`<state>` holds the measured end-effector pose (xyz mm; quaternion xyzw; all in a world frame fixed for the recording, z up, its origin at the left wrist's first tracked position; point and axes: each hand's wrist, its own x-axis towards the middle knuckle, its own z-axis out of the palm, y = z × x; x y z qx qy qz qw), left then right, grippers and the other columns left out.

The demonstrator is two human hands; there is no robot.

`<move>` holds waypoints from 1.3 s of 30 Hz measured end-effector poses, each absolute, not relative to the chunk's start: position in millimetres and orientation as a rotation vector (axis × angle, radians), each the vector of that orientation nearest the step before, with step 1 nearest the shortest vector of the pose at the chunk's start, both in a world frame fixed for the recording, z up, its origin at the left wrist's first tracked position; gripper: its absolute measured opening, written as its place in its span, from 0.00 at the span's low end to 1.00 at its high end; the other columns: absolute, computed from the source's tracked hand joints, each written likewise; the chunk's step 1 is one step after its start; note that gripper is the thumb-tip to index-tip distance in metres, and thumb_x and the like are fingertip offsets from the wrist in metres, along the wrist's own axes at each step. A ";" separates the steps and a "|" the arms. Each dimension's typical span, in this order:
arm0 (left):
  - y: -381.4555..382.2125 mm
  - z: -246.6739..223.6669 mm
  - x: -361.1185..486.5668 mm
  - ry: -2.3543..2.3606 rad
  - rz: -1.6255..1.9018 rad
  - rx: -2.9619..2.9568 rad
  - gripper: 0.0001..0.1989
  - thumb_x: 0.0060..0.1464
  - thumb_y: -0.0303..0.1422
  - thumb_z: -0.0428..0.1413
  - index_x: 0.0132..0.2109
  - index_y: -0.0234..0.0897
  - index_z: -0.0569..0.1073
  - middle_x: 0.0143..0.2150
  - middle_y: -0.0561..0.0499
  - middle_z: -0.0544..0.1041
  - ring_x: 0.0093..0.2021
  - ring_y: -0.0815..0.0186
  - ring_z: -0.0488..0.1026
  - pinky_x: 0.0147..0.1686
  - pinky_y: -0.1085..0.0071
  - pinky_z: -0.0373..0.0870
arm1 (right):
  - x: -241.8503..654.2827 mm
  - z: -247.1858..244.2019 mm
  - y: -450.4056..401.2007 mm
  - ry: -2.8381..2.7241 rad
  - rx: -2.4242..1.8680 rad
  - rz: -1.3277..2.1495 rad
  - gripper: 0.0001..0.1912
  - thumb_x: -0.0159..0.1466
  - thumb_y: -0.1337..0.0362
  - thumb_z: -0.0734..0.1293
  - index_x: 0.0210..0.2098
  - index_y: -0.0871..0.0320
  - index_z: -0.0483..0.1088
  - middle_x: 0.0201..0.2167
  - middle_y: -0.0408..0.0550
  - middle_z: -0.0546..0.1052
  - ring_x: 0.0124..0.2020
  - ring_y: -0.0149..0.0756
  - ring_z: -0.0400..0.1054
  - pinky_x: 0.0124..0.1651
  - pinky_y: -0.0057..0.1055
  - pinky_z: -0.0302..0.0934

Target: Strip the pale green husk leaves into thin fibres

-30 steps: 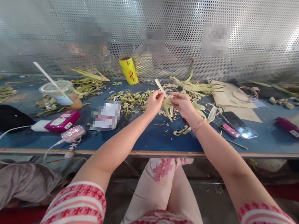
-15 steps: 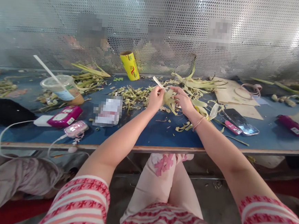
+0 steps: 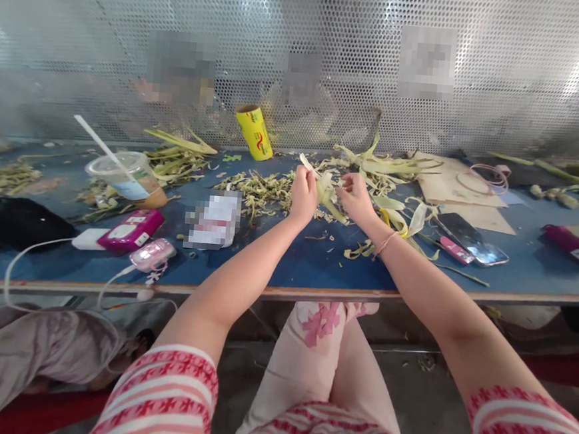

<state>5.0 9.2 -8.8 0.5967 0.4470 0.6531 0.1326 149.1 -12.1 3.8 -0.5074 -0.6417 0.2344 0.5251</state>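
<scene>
My left hand point(image 3: 304, 195) is closed around a wilted, pale yellow-green plant piece point(image 3: 325, 192) with petal-like strips. A narrow white strip point(image 3: 304, 161) sticks up past its fingers; I cannot tell whether it is part of the plant. Bent fingers of my right hand point(image 3: 355, 197) are drawn together at the right edge of this plant piece, and what they pinch is hidden. Below and left of the hands lies a heap of small plant scraps point(image 3: 259, 191). Longer pale stalks with leafy ends point(image 3: 374, 162) rest behind the right hand.
A yellow cardboard tube point(image 3: 255, 133) stands at the perforated metal wall. To the left are a drink cup with a straw point(image 3: 134, 181), a purple device point(image 3: 132, 229) and a cable. On the right lie a phone point(image 3: 473, 238), flat cardboard point(image 3: 457, 183) and another purple device point(image 3: 572, 246).
The right hand's fingers have gone from spread to drawn together beside the plant piece. The left hand has turned slightly and still holds it. The whole view has shifted a little.
</scene>
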 end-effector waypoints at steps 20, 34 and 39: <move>-9.5 -3.3 16.7 1.250 1.844 1.757 0.10 0.66 0.39 0.47 0.35 0.43 0.61 0.35 0.49 0.69 0.39 0.61 0.68 0.47 0.64 0.64 | 120.2 20.8 -41.4 -0.912 -1.034 1.423 0.10 0.68 0.55 0.62 0.35 0.53 0.63 0.22 0.35 0.65 0.18 0.25 0.58 0.20 0.25 0.52; -16.1 0.9 18.7 1.172 1.768 1.806 0.10 0.67 0.38 0.48 0.36 0.43 0.63 0.36 0.48 0.73 0.40 0.62 0.72 0.47 0.64 0.66 | 136.1 18.4 -26.7 -0.918 -0.959 1.074 0.13 0.62 0.51 0.66 0.34 0.53 0.62 0.23 0.34 0.58 0.18 0.21 0.52 0.18 0.24 0.41; -19.6 1.1 17.8 1.188 1.709 1.750 0.10 0.66 0.41 0.48 0.36 0.43 0.63 0.30 0.51 0.71 0.33 0.63 0.71 0.42 0.64 0.65 | 142.2 16.1 -19.9 -0.940 -0.972 0.985 0.13 0.63 0.50 0.66 0.35 0.52 0.63 0.24 0.35 0.57 0.18 0.22 0.49 0.18 0.23 0.44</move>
